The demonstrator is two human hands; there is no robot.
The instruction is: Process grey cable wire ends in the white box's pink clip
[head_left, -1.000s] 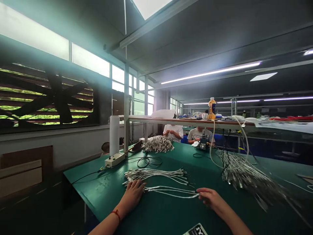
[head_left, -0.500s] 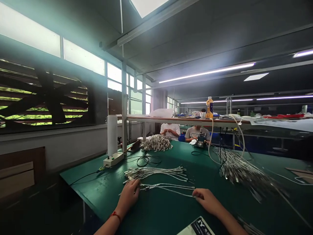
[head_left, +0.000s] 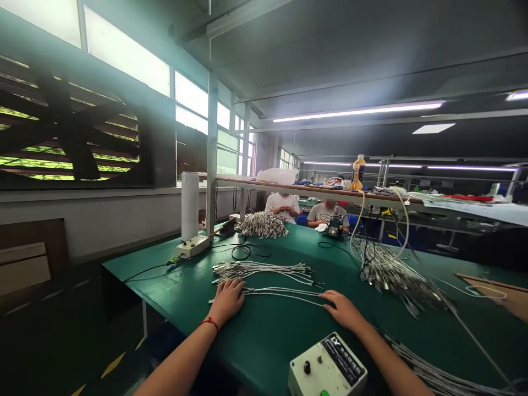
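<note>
On the green table a few thin silvery braided cables lie side by side between my hands. My left hand, palm down with fingers bent over them, covers their left part; one end shows past it. My right hand rests at their right ends, its fingers stretched out and the thumb apart, the fingertips touching or very near the tips. Just beyond lies a larger bundle of the same cables, spread roughly parallel.
A control box with knobs stands at the near edge. Cable heaps lie at the back and a pile at right. A white roll stands by a small switch box. Two people sit beyond the shelf.
My view has tilted down, bringing more of the control box into sight. The fingers of my right hand, curled at the cable ends before, are now straighter. My left hand stays on the cables.
</note>
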